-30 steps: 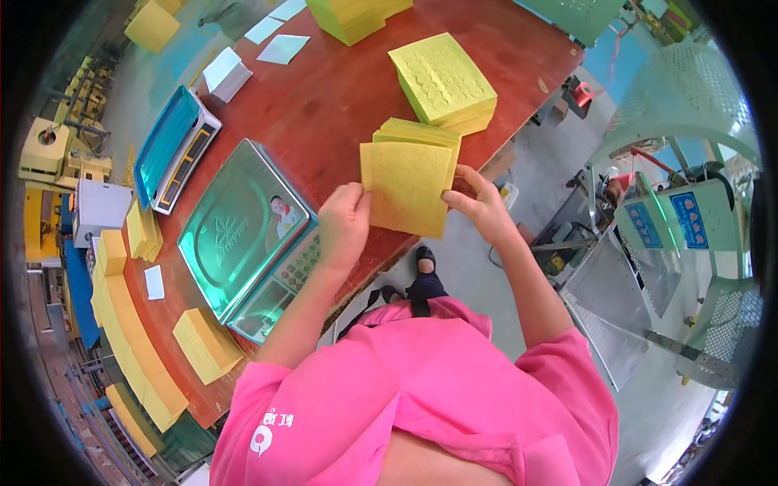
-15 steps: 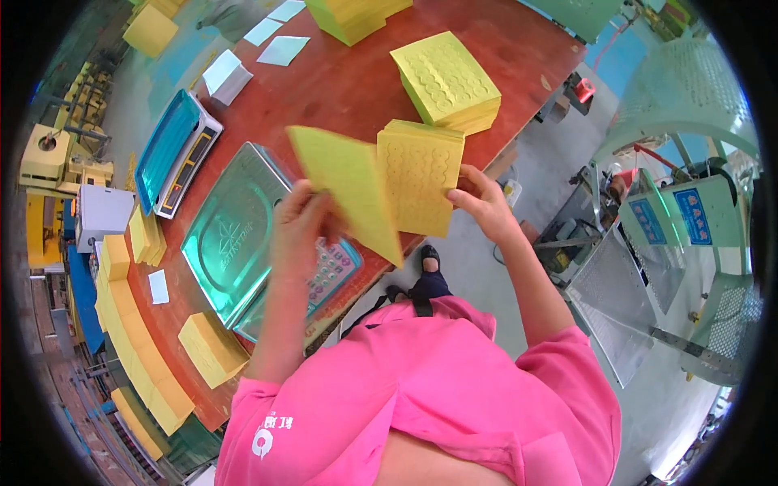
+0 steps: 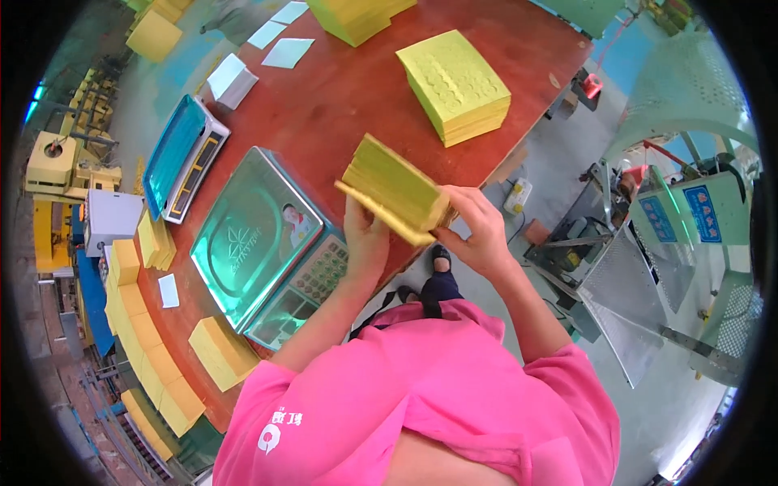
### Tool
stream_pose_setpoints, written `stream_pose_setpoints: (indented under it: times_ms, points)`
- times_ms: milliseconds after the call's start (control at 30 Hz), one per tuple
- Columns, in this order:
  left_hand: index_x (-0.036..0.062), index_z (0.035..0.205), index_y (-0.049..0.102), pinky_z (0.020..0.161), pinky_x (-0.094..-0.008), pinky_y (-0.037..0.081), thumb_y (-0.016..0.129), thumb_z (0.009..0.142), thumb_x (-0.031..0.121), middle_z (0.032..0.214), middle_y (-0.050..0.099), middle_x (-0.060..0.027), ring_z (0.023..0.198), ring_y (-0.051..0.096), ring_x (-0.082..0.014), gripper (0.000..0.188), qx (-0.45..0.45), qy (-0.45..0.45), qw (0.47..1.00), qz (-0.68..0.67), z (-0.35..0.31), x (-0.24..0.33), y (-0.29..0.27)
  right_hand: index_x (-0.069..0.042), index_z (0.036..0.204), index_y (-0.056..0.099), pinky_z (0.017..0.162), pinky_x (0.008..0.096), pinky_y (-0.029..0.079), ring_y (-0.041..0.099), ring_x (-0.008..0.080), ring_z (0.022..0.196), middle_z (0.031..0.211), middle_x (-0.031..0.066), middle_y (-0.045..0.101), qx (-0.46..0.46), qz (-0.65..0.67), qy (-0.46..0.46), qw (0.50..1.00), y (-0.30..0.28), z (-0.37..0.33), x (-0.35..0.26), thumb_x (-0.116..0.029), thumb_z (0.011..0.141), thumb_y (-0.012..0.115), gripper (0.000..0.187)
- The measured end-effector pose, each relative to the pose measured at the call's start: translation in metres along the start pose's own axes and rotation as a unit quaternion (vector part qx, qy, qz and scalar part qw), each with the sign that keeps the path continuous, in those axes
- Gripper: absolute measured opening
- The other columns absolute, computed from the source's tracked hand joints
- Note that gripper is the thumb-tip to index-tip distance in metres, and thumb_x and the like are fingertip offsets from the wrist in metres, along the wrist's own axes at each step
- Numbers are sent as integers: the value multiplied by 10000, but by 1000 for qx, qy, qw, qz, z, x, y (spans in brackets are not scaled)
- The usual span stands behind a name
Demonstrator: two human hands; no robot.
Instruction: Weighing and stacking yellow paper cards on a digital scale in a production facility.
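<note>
While we look down through the head view, we hold a tilted bundle of yellow paper (image 3: pixel 395 185) between our two hands, over the near edge of the red table (image 3: pixel 348 97). Our right hand (image 3: pixel 478 228) is clamped on the bundle's right end, thumb on the near side and fingers on the far side. Our left hand (image 3: pixel 367 239) touches it from the near left, below; since the bundle hides most of those fingers, we cannot tell how tightly they close. Beyond the bundle, far and to the right, stands a thick yellow stack (image 3: pixel 455 87) with a raised pattern on top, apart from our hands. Left of our left hand we have a metal-topped scale (image 3: pixel 247 243) with a keypad. Farther left are a second scale (image 3: pixel 173 154), a small pale slip (image 3: pixel 168 291) and, nearer, a yellow block (image 3: pixel 220 352).
</note>
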State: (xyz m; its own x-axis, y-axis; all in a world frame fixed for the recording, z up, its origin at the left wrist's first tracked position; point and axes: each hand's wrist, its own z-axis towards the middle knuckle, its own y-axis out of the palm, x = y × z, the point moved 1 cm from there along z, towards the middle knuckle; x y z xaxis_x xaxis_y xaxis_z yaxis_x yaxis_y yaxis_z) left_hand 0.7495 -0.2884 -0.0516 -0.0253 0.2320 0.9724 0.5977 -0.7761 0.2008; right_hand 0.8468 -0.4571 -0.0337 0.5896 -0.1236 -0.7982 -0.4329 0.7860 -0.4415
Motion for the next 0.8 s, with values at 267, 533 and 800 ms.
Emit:
stream_pose_setpoints:
  times_ms: [267,533,800]
  points:
    - [105,1448,346,971,-348,523,488,1031,290,1384,490,-110,1234,550,-203,477,-119,-186,916,-336,4,-59,-35,-64,1183,617,892,416,509,610,325,1085,1170,123,627,53,-87,-119,988,28,-10,-2,-20,625,780,583]
    - [95,1439,368,972,-349,525,457,1039,313,1372,509,-115,1223,563,-207,464,-129,-88,964,-215,12,-26,-19,-29,1373,462,1035,491,407,495,374,1264,1368,176,513,-11,-22,-84,996,21,-8,-15,-139,583,861,892]
    - [72,1347,486,955,-313,506,449,1041,221,1248,591,-77,1105,617,-216,343,-110,-25,989,-99,48,3,21,-38,1432,387,1056,469,401,492,379,1273,1386,193,496,142,-29,66,987,53,-9,21,-87,639,849,919]
